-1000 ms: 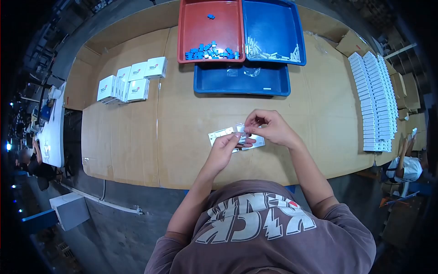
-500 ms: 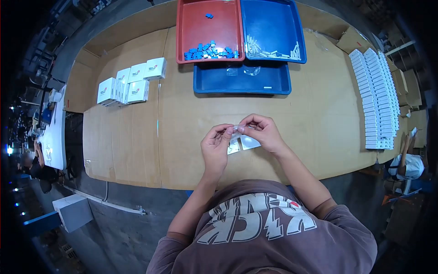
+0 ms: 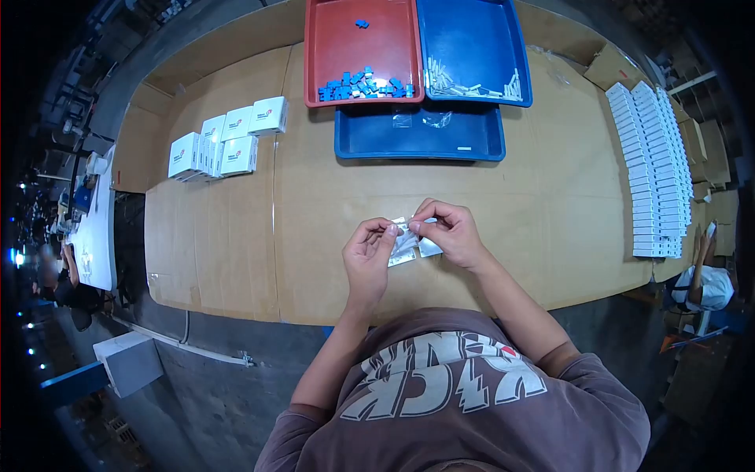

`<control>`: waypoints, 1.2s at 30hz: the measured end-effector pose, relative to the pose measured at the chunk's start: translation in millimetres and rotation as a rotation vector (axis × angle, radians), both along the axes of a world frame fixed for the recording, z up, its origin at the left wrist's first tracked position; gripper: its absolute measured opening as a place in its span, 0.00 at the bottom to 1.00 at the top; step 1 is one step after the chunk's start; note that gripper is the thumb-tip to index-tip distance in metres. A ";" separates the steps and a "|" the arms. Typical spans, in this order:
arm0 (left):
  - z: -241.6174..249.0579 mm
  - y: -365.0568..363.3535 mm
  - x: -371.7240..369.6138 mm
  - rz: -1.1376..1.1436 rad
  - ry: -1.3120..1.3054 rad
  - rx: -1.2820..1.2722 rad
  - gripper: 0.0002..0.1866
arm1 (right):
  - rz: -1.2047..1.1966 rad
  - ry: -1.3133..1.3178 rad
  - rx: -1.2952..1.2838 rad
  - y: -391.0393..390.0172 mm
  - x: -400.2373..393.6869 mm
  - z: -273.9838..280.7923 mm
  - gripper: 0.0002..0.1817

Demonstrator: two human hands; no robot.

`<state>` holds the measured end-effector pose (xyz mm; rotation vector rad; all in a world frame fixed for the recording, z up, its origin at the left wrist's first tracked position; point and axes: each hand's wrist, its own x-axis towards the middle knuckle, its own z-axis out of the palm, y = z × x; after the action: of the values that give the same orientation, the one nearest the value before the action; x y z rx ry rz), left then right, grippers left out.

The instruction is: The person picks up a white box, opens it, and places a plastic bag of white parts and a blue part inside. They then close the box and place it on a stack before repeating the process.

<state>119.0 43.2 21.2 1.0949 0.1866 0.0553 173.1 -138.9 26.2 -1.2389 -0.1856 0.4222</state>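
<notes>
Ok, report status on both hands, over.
Left hand and right hand both pinch a small clear bag. Held just above the table. Nothing in the way.

A long table [image 3: 220,236] covered in brown cardboard sheets fills the middle of the view, its seams running toward twelve o'clock. The floor [image 3: 204,393] at seven o'clock is dark grey concrete, with a pale grey box [image 3: 124,363] standing on it beside a thin white pipe [image 3: 197,350]. At nine o'clock a second, white-topped table [image 3: 93,228] stands in a dim hall dotted with small bright lamps [image 3: 14,256]. Brown cartons [image 3: 692,149] are stacked at three o'clock.
</notes>
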 end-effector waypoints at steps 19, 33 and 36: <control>-11.6 10.1 -17.9 -0.057 0.081 0.139 0.07 | 0.050 0.059 -0.103 1.1 -15.7 -12.5 0.03; -9.4 29.4 -49.7 -0.294 0.094 0.532 0.11 | 0.219 -0.230 -0.316 -5.0 -31.0 -10.1 0.03; -1.8 27.1 -49.5 -0.086 0.127 0.211 0.14 | 0.267 -0.297 -0.211 -2.0 -29.4 7.9 0.03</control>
<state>69.5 70.3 19.4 1.3168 0.2514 -0.0738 143.7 -140.9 34.1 -1.4886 -0.5768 0.4955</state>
